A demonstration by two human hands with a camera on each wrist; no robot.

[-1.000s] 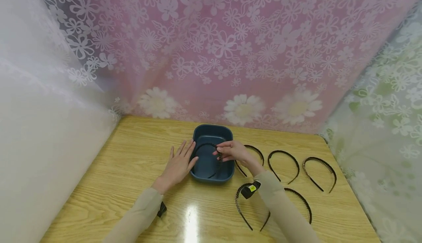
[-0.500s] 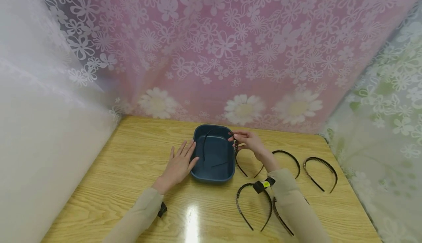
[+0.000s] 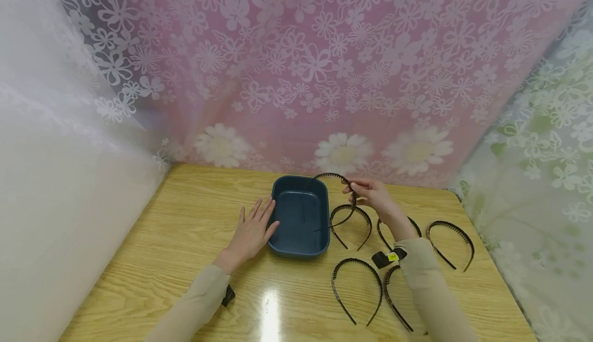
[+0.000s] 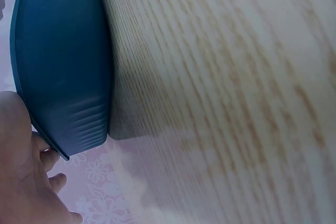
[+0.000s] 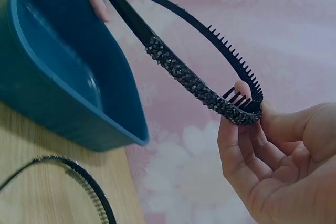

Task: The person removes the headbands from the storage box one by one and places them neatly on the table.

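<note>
A dark blue plastic basin [image 3: 298, 252] stands on the wooden table, with no headband lying in it. My left hand [image 3: 250, 231] rests against its left rim, fingers straight; in the left wrist view the fingertips [image 4: 48, 158] touch the rim. My right hand [image 3: 372, 197] pinches a black toothed headband [image 5: 184, 77] between thumb and fingers, up at the basin's right side. Dark sparkling stones cover part of its band, and its two ends point toward the basin. In the head view this headband overlaps another headband [image 3: 350, 208] lying on the table.
Several more black headbands lie to the right of the basin: one in front [image 3: 356, 260], one at the far right [image 3: 449, 224], others partly hidden under the right arm. Flowered sheeting [image 3: 296, 74] hangs at the back and both sides of the table [image 3: 185, 249].
My right hand has moved right, lifting the headband from inside the basin to beyond its right rim and turning it. The left hand has stayed at the left rim.
</note>
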